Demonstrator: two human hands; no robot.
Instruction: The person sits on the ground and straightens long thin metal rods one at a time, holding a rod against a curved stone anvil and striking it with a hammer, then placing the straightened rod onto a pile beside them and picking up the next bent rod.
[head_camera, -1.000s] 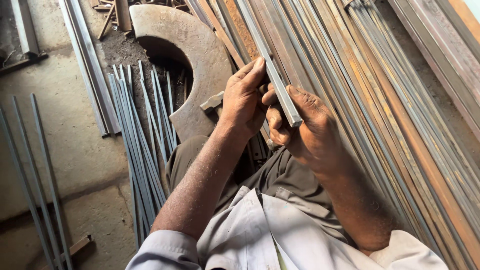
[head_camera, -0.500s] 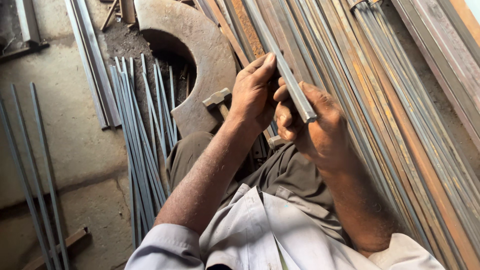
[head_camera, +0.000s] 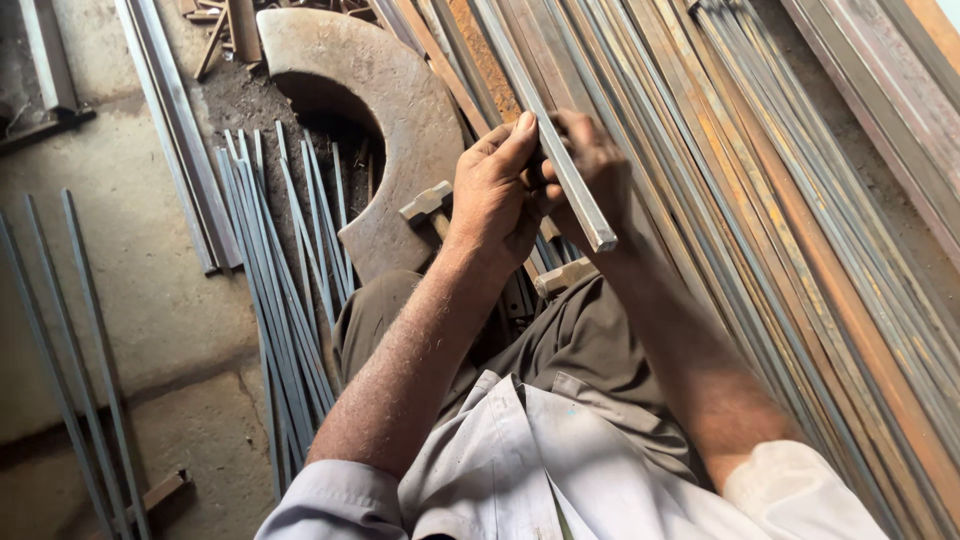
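A long grey square steel bar (head_camera: 545, 125) runs from the top of the view down to a cut end near my hands. My left hand (head_camera: 495, 195) grips it from the left, thumb pressed along its side. My right hand (head_camera: 590, 170) wraps around it from underneath on the right. The bar's cut end (head_camera: 603, 240) juts out just below my right hand. A hammer (head_camera: 428, 205) with a wooden handle lies beneath my hands, on my lap and the curved plate.
A thick rusty curved steel plate (head_camera: 390, 100) lies ahead. Several thin grey rods (head_camera: 280, 260) lie on the floor at left, more rods (head_camera: 80, 360) farther left. A large stack of long rusty bars (head_camera: 800, 200) fills the right side. The floor is concrete.
My hands have shifted along the bar toward its cut end, with the right hand turning under it. The view has drifted slightly.
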